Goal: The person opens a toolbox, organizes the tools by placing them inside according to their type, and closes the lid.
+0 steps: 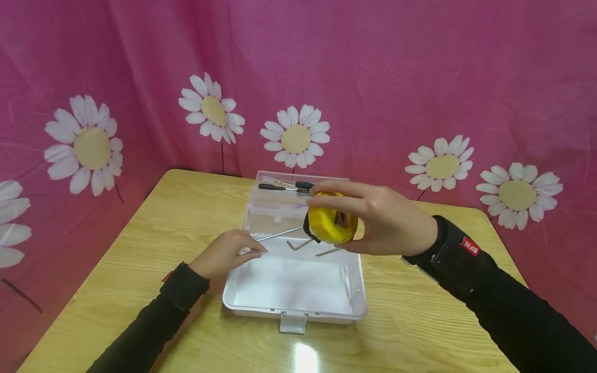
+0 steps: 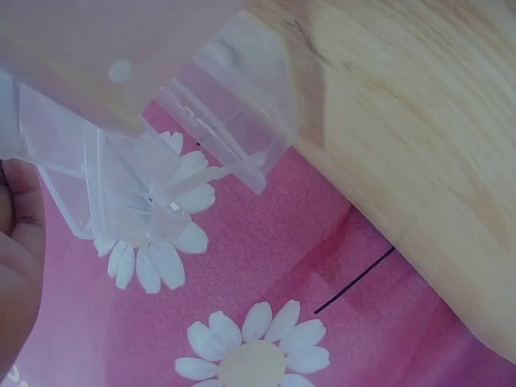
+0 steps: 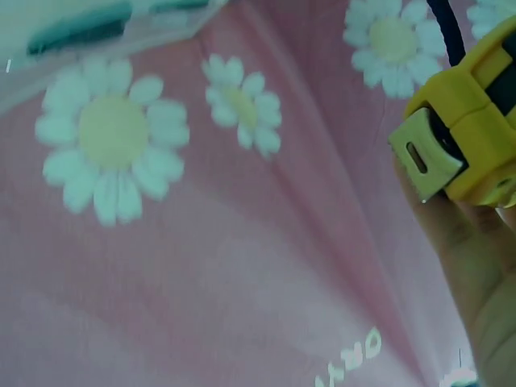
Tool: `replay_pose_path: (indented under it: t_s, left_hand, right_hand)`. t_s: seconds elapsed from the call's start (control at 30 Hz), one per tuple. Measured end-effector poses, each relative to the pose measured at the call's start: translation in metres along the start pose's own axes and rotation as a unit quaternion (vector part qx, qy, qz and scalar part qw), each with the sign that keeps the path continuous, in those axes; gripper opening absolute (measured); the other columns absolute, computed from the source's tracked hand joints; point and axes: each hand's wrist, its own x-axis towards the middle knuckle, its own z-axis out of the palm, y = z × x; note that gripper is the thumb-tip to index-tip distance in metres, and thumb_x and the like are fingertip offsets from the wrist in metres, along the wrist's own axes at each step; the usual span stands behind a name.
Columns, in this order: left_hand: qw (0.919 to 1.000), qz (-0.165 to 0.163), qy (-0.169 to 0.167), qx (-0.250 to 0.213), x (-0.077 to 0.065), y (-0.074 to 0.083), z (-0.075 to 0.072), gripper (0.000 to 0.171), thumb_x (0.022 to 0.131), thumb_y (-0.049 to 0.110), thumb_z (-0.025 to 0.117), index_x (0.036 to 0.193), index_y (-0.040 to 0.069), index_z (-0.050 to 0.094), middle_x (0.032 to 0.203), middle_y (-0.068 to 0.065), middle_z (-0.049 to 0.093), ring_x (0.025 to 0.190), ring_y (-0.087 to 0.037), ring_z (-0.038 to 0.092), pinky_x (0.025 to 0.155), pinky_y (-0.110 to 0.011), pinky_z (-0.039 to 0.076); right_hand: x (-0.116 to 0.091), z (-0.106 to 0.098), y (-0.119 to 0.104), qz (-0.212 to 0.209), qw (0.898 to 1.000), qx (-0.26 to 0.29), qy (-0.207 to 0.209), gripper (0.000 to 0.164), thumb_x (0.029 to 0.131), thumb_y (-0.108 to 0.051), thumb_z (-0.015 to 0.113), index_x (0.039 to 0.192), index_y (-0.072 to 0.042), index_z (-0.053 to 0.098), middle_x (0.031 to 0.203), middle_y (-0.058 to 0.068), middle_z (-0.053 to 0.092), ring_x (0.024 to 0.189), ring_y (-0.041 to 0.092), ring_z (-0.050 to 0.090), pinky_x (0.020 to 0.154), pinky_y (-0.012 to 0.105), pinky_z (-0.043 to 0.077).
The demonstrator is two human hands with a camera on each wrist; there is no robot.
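Note:
My right hand (image 1: 384,220) holds a yellow tape measure (image 1: 330,220) above an open white toolbox (image 1: 291,285), with thumb below and fingers over the top. In the right wrist view the metal hook (image 3: 423,153) on its tape end faces outward, and a dark strap (image 3: 448,31) hangs off it. At the box's left side, my left hand (image 1: 231,252) pinches the edge of a translucent plastic tray (image 2: 68,173) between thumb and index finger. A metal rod (image 1: 280,234) and a bent hex key (image 1: 298,245) lie behind that hand, partly hidden by the tape measure.
The clear lid (image 1: 261,215) is folded back, with black-handled screwdrivers (image 1: 280,187) around its far end. A latch (image 1: 293,324) hangs at the box's front. Wooden table (image 1: 186,217) surrounds the box; a pink flowered curtain (image 1: 364,93) stands behind.

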Motion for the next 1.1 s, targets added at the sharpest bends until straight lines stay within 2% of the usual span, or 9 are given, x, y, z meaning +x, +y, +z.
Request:
replay_pose_path:
  t_s: [0.17,0.3,0.47,0.77,1.1]
  left_hand:
    - [0.9999,-0.006,-0.007,-0.010,0.001,-0.001,0.000,0.015,0.082,0.016,0.072,0.096,0.015,0.076,0.085,0.007,0.072,0.076,-0.006,0.058,0.067,-0.022,0.045]
    - [0.9994,-0.018,-0.015,-0.024,0.001,-0.001,0.001,0.016,0.082,0.015,0.072,0.097,0.014,0.076,0.085,0.007,0.072,0.075,-0.006,0.056,0.068,-0.022,0.045]
    - [0.9996,-0.011,-0.010,-0.024,0.001,-0.002,0.001,0.015,0.082,0.014,0.072,0.096,0.013,0.076,0.085,0.006,0.072,0.074,-0.006,0.056,0.066,-0.021,0.044]
    - [0.9998,-0.012,-0.012,-0.012,0.001,-0.003,0.000,0.015,0.082,0.016,0.071,0.097,0.015,0.076,0.086,0.006,0.073,0.077,-0.006,0.059,0.068,-0.022,0.046]
    - [0.9998,-0.011,-0.012,-0.007,0.001,-0.004,0.001,0.015,0.083,0.018,0.070,0.097,0.016,0.076,0.086,0.007,0.072,0.077,-0.005,0.059,0.068,-0.022,0.045]
  right_hand:
    - [0.001,0.026,-0.004,-0.010,1.000,0.012,-0.024,0.073,0.061,-0.015,0.088,0.126,-0.008,0.058,0.128,0.013,0.057,0.106,0.023,0.061,0.080,0.029,0.055]
    - [-0.001,0.045,-0.005,-0.013,0.998,0.049,-0.036,0.070,0.063,-0.016,0.087,0.126,-0.007,0.058,0.128,0.012,0.056,0.109,0.022,0.059,0.084,0.029,0.054]
    - [-0.003,0.070,-0.003,-0.019,0.995,0.078,-0.061,0.065,0.068,-0.019,0.085,0.126,-0.008,0.057,0.128,0.011,0.056,0.109,0.020,0.058,0.088,0.028,0.052]
    - [-0.008,0.114,0.000,0.007,0.988,0.056,-0.144,0.063,0.067,-0.024,0.084,0.124,-0.015,0.059,0.129,0.004,0.057,0.110,0.015,0.058,0.090,0.026,0.051]
    - [-0.016,0.144,0.007,0.017,0.977,0.033,-0.210,0.061,0.070,-0.020,0.082,0.126,-0.018,0.058,0.132,0.002,0.055,0.111,0.014,0.058,0.089,0.026,0.051]
